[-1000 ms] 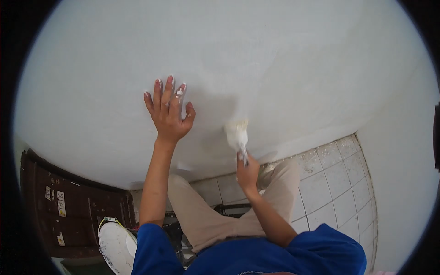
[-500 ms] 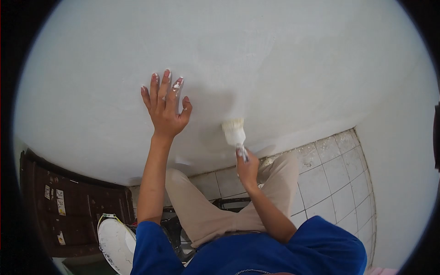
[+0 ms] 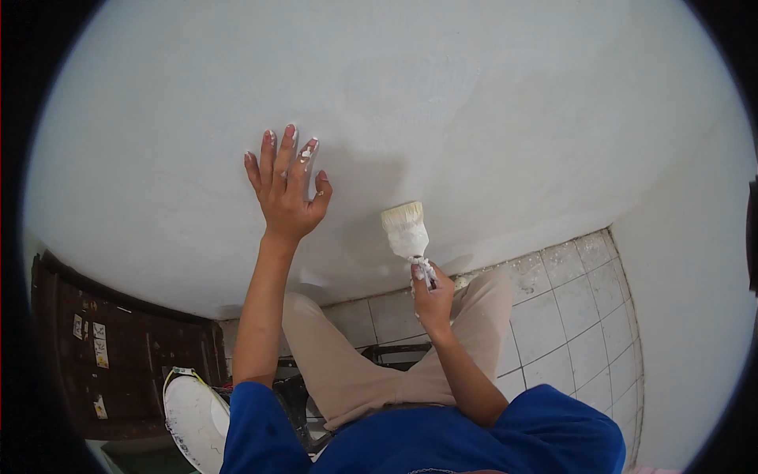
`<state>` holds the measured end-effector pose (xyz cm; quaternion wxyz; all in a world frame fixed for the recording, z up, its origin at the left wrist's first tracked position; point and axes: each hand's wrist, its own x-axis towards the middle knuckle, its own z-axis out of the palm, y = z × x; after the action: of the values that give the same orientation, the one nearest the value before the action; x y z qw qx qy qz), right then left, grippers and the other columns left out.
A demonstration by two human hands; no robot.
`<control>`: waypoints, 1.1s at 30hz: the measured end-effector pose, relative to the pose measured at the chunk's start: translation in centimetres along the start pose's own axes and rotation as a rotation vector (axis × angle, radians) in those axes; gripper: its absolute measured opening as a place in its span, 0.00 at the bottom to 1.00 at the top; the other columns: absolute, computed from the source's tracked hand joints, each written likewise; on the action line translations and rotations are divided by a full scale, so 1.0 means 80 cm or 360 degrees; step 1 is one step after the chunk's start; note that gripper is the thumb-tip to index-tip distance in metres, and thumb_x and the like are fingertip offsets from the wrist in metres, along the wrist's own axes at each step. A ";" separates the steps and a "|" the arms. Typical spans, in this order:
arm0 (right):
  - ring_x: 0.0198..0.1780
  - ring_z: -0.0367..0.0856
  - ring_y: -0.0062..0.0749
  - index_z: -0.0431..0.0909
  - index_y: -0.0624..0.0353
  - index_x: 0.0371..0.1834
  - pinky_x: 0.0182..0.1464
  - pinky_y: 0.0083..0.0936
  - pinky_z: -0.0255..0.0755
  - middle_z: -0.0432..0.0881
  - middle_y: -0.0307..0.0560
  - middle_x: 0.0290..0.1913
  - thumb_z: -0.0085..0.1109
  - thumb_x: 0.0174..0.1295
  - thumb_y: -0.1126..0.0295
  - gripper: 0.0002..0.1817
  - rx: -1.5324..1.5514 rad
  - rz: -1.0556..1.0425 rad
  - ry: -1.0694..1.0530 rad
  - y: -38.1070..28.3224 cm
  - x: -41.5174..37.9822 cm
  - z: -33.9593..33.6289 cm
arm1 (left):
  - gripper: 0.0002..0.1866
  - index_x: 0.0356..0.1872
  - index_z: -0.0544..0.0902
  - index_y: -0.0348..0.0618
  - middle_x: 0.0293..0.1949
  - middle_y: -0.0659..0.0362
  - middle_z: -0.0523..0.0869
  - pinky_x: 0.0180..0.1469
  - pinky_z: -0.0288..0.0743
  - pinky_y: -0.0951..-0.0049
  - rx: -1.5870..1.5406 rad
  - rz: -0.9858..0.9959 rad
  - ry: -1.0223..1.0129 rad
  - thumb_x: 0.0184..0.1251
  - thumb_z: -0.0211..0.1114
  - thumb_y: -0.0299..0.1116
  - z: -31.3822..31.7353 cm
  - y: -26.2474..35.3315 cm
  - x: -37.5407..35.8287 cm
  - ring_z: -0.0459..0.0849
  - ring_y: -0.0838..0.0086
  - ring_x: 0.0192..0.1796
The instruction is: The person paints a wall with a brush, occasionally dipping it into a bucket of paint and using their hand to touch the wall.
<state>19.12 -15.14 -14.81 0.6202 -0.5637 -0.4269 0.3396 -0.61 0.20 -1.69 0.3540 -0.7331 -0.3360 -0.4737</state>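
In front of me stretches a pale wall [image 3: 197, 174]. My left hand [image 3: 286, 193] lies against it with fingers spread, and white paint spots the fingertips and knuckles. Lower and to the right, my right hand [image 3: 433, 300] is closed round the paint-smeared handle of a wide paintbrush [image 3: 407, 237]. The brush points upward, its cream bristles close to the wall and its body coated white. A faint shadow falls on the wall between the hand and the brush.
Below the wall runs a floor of square tiles [image 3: 545, 324] with paint specks along the edge. A dark brown door [image 3: 126, 347] with stickers stands at the lower left, beside a white bucket [image 3: 189, 415]. A black chair [image 3: 300, 403] is under me. Another wall [image 3: 687, 292] rises at the right.
My right hand has turned the brush slightly, and its bristles now face more upright and sit a little further right. My left hand stays spread in nearly the same place.
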 end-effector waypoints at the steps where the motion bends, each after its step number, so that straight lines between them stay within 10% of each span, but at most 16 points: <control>1: 0.22 0.61 0.11 0.75 0.61 0.29 0.23 0.16 0.54 0.66 0.28 0.20 0.54 0.70 0.63 0.14 0.0017 -0.0088 0.0028 -0.005 0.000 0.002 | 0.27 0.61 0.73 0.46 0.69 0.53 0.68 0.75 0.34 0.46 0.0000 -0.0001 0.0014 0.57 0.62 0.34 0.002 -0.001 0.000 0.55 0.54 0.75; 15: 0.23 0.67 0.15 0.71 0.59 0.45 0.24 0.17 0.61 0.73 0.35 0.26 0.52 0.69 0.70 0.06 -0.0035 0.0284 -0.0068 0.045 -0.023 -0.023 | 0.28 0.61 0.73 0.46 0.70 0.52 0.66 0.74 0.32 0.46 -0.0007 -0.0053 -0.0083 0.56 0.63 0.34 -0.002 0.007 -0.007 0.52 0.53 0.76; 24: 0.21 0.67 0.13 0.70 0.57 0.39 0.21 0.14 0.59 0.73 0.34 0.26 0.53 0.69 0.69 0.05 0.0374 0.0193 -0.0070 -0.125 0.023 -0.012 | 0.29 0.62 0.71 0.45 0.70 0.51 0.66 0.74 0.31 0.44 -0.0024 -0.0011 -0.0027 0.57 0.63 0.35 0.005 0.002 -0.007 0.51 0.52 0.77; 29: 0.20 0.67 0.13 0.71 0.57 0.38 0.19 0.14 0.58 0.71 0.32 0.24 0.53 0.68 0.70 0.04 0.0316 0.0775 -0.0226 -0.065 -0.002 -0.008 | 0.28 0.61 0.72 0.44 0.70 0.50 0.66 0.74 0.32 0.45 0.0005 -0.0022 -0.0055 0.57 0.63 0.35 0.005 0.001 -0.008 0.51 0.52 0.76; 33: 0.20 0.65 0.12 0.73 0.57 0.38 0.20 0.14 0.57 0.72 0.32 0.25 0.54 0.67 0.72 0.01 0.0177 0.0418 -0.0086 -0.022 0.019 0.011 | 0.22 0.55 0.79 0.46 0.69 0.53 0.69 0.75 0.32 0.48 -0.0026 -0.0072 -0.0010 0.56 0.61 0.35 0.007 0.002 -0.006 0.54 0.54 0.76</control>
<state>18.86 -13.64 -12.86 0.5890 -0.5701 -0.3464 0.4562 -0.38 0.50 -2.37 0.3361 -0.7296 -0.3497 -0.4821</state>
